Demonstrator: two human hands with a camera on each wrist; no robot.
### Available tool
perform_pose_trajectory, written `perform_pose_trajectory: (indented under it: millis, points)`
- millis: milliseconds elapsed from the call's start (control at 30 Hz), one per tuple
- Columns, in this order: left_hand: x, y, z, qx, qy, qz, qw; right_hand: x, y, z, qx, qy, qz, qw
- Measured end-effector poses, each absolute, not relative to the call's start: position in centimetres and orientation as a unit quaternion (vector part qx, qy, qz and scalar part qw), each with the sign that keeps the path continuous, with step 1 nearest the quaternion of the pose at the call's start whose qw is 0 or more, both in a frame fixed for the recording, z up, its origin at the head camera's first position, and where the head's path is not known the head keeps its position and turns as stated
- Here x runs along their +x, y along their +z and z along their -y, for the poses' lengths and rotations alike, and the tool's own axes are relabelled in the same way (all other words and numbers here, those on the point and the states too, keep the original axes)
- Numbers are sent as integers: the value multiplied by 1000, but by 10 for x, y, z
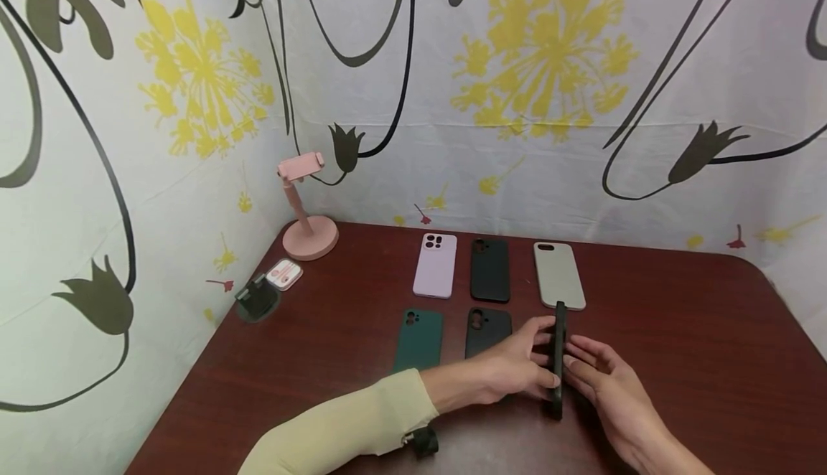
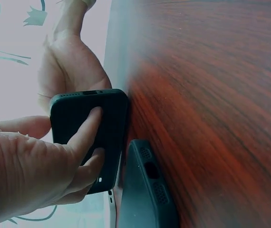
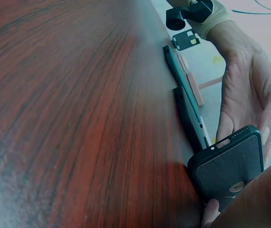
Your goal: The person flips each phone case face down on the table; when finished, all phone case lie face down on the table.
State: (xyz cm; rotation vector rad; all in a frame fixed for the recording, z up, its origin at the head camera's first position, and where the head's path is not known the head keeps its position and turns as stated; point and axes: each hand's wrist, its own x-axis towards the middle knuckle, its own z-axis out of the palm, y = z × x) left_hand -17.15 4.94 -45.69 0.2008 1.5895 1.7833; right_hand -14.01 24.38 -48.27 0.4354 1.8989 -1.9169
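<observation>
A black phone case (image 1: pixel 558 360) stands on its long edge between the hands. Whether a phone sits inside it cannot be told. My left hand (image 1: pixel 510 367) grips it from the left, with the thumb on its upper edge and the fingers (image 2: pixel 85 133) spread over one face. On the other side, the loosely bent fingers of my right hand (image 1: pixel 614 389) rest against the opposite face. That face, in the right wrist view, carries a small round mark (image 3: pixel 236 186). Beside the left forearm lie a dark grey case (image 1: pixel 487 328) and a green case (image 1: pixel 418 339).
At the back of the dark red table (image 1: pixel 678 331) lie a lilac case (image 1: pixel 436 265), another black case (image 1: pixel 489 270) and a pale grey case (image 1: pixel 559 276). To the left are a pink phone stand (image 1: pixel 310 238), a small white box (image 1: pixel 284 274) and a dark folding stand (image 1: pixel 258 299).
</observation>
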Motion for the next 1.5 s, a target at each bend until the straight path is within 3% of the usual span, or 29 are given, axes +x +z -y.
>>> perform_pose_trajectory:
  millis: [667,1233,1500]
  points:
    - [-169,-462,-30,145,694,-612,350,-142,-481,-244,161,-648,-713,217]
    - [-175,-462,-31,161,672,-656,304,-138,-472,-261,138,-666,-720,136]
    - [-180,-463,-35,168,655,-677,292,-142,-466,-268,152,-631,-749,132]
